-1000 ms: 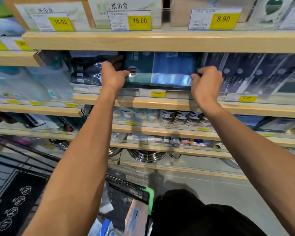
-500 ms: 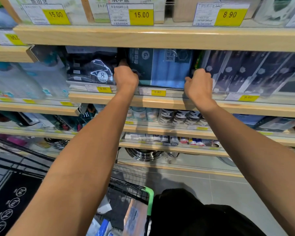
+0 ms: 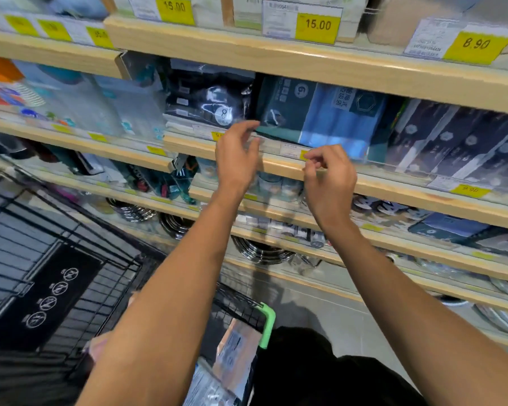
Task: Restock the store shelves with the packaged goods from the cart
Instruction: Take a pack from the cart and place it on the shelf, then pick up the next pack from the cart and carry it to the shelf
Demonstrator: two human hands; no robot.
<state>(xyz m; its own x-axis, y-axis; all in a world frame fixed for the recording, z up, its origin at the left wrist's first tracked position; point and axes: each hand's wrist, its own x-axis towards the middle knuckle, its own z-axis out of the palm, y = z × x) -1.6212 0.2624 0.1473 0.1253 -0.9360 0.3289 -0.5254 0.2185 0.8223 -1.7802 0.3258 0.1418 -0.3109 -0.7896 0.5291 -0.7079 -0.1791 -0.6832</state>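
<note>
Both hands hang empty before the wooden shelf [image 3: 279, 167]: left hand [image 3: 236, 155] half open, right hand [image 3: 329, 174] loosely curled. The blue package [image 3: 329, 118] sits shelved at twelve o'clock; the cart [image 3: 71, 288] stands at seven.

One head-worn wide-angle view looks forward and down, close to the shelves [image 3: 305, 168], cart [image 3: 71, 273] at lower left.

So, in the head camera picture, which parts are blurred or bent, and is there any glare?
Head view: both hands, left and right, are motion-blurred; the wide lens bends the wooden shelf edge; glare streaks the black package; the small price tag is too soft to read.
</note>
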